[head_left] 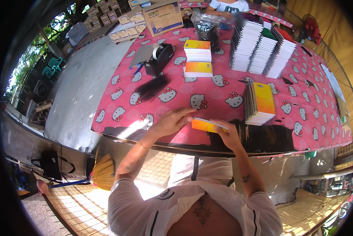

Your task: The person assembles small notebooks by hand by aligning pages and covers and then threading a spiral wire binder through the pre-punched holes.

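A small pad of paper with a yellow-orange cover [206,126] is held above the table's front edge. My right hand [228,134] grips its right end, closed around it. At the pad's left end is my left hand [173,121], its fingers stretched out and its thumb tip at the corner. To the right stands a pile of wire-bound notebooks [261,100] with yellow-orange covers. Beyond my hands are two piles of yellow-covered pads [199,70], with no binding visible on them. A bundle of thin black binding coils [151,88] lies left of those.
A black tape dispenser [159,59] sits beyond the coils. Tall stacks of bound notebooks [245,46] rise at the back right, near a plastic bag of black items [206,30]. A cardboard box [162,17] stands at the far edge. Another person [228,6] is across the table.
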{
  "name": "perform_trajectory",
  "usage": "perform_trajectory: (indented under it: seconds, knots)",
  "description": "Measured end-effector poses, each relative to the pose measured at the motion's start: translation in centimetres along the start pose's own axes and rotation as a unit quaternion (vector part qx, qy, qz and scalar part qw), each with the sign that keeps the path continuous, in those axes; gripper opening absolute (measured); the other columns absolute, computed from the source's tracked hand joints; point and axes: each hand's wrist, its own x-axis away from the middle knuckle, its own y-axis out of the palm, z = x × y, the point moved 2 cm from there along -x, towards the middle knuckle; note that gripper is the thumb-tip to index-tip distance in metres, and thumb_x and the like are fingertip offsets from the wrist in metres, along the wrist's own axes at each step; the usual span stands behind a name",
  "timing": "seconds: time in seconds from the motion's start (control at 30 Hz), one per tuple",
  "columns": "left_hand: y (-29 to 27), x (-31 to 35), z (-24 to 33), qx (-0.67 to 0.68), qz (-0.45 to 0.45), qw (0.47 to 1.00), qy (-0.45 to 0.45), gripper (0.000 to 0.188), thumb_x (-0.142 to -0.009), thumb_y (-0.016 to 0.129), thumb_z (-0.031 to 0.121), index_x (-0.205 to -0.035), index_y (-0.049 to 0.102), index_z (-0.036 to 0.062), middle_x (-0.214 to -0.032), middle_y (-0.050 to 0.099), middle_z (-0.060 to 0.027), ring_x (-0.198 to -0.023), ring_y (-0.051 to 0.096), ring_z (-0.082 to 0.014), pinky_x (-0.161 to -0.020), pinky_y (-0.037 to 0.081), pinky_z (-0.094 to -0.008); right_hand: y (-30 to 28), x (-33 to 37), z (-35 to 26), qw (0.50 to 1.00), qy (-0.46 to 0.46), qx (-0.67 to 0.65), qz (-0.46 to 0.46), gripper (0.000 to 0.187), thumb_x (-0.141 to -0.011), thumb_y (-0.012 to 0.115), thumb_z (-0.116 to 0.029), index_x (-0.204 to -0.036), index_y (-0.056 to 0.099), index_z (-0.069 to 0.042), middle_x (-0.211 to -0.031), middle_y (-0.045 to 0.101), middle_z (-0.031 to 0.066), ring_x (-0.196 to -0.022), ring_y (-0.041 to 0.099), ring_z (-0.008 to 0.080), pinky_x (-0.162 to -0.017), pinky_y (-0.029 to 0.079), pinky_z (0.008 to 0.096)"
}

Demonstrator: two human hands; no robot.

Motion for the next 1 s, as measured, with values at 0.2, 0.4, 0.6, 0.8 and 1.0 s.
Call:
perform_trajectory:
  seconds: [0.2,0.4,0.6,0.8,1.0]
  knots:
    - [0.7,-0.3,1.7,-0.09,0.098,0.983,0.125,0.028,-0.094,0.067,0.027,-0.112,0.067,0.0061,-0.089,0.063,-0.0123,-0.065,0.061,-0.027,-0.059,0.05,-0.0395,-0.2,0.4,-0.8,1.0,-0.001,0.012,0.011,0.026,-0.099,0.06,-0.011,-0.121,0.067,0.003,-0.113,0.072,0.0132,-0.1,0.066,0.0151,-0.09,0.051,0.0286]
    - [1.6,-0.5,3.3,-0.284,0.124,0.946,0.096,0.047,-0.094,0.064,0.036,-0.131,0.059,0.0084,-0.141,0.048,-0.0155,-0.135,0.04,-0.0402,-0.108,0.026,-0.0609,0.7,0.8,-1.8,0.998,0.004,-0.02,0.055,0.028,-0.098,0.062,-0.009,-0.123,0.066,0.004,-0.111,0.071,0.0088,-0.099,0.061,0.0095,-0.088,0.049,0.0256]
    - [7.1,2.0,3.7,-0.338,0.174,0.924,0.028,0.059,-0.098,0.054,0.033,-0.147,0.042,0.0006,-0.158,0.033,-0.0212,-0.15,0.026,-0.0367,-0.115,0.003,-0.0689,1.8,1.9,-1.6,0.993,0.0,-0.008,0.119,0.029,-0.098,0.062,-0.009,-0.124,0.065,0.005,-0.111,0.071,0.01,-0.101,0.063,0.0115,-0.09,0.049,0.0266]
    - [1.3,-1.2,2.4,-0.178,0.009,0.983,0.034,0.031,-0.093,0.064,0.036,-0.112,0.065,0.0116,-0.134,0.056,-0.0119,-0.139,0.042,-0.0338,-0.114,0.011,-0.0693,1.0,1.6,-2.4,0.995,0.011,-0.009,0.101,0.028,-0.097,0.062,-0.008,-0.122,0.066,0.005,-0.109,0.072,0.0137,-0.1,0.065,0.0143,-0.091,0.05,0.0285]
    - [6.9,1.3,4.2,-0.409,0.129,0.9,0.081,0.075,-0.093,0.053,0.058,-0.14,0.049,-0.0001,-0.151,0.042,-0.0198,-0.145,0.034,-0.0374,-0.114,0.006,-0.0705,1.2,2.5,-3.3,0.99,0.019,-0.019,0.136,0.031,-0.098,0.062,-0.01,-0.126,0.064,0.003,-0.109,0.069,0.0066,-0.097,0.06,0.0095,-0.085,0.049,0.0243]
